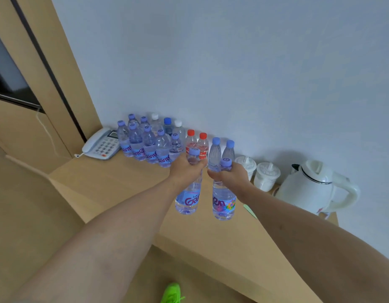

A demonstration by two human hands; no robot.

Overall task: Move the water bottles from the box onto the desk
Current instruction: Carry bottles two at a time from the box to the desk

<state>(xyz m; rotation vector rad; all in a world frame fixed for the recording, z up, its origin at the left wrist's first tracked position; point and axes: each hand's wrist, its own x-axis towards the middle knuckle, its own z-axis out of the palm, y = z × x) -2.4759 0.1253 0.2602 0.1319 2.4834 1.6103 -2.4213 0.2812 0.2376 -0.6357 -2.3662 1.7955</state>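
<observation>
My left hand (185, 169) grips the neck of a clear water bottle (188, 199) with a purple cap and a purple label. My right hand (231, 178) grips the neck of a second such bottle (224, 204). Both bottles hang upright above the wooden desk (115, 182), a little in front of the bottles standing there. Against the wall stands a group of several bottles (148, 143) with purple, white and blue caps. To its right are two red-capped bottles (196, 144) and two blue-capped ones (222, 152). The box is not in view.
A white desk phone (101, 145) sits at the desk's back left corner. Two white lidded cups (258, 173) and a white electric kettle (309, 189) stand at the right. A wooden door frame (64, 73) rises at the left. A green shoe (171, 293) shows on the floor below.
</observation>
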